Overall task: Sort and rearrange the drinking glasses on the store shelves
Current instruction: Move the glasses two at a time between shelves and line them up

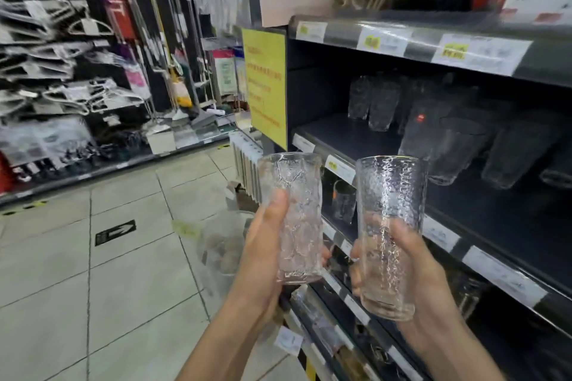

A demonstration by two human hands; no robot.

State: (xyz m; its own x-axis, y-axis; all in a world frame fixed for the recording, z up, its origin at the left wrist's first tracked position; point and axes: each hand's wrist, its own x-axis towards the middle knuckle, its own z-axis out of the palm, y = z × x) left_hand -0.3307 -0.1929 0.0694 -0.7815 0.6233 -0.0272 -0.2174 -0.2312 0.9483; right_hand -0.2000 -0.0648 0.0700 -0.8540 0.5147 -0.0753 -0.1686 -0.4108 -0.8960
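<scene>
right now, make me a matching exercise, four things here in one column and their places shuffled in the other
1 clear crackle-patterned drinking glass
2 clear ripple-textured tall glass
3 yellow paper notice
4 black arrow sticker

a on the floor tiles
b in the right hand
c on the end of the shelf unit
d in the left hand

Pairs: 1-d, 2-b, 3-c, 4-a

1 head-worn camera looks forward and down, near the shelves (pixel 356 136).

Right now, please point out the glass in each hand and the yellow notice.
left-hand glass (pixel 292 185): head view, upper wall below the rim.
right-hand glass (pixel 391 192): head view, upper wall below the rim.
yellow notice (pixel 266 83): head view, middle of the sheet.
</scene>
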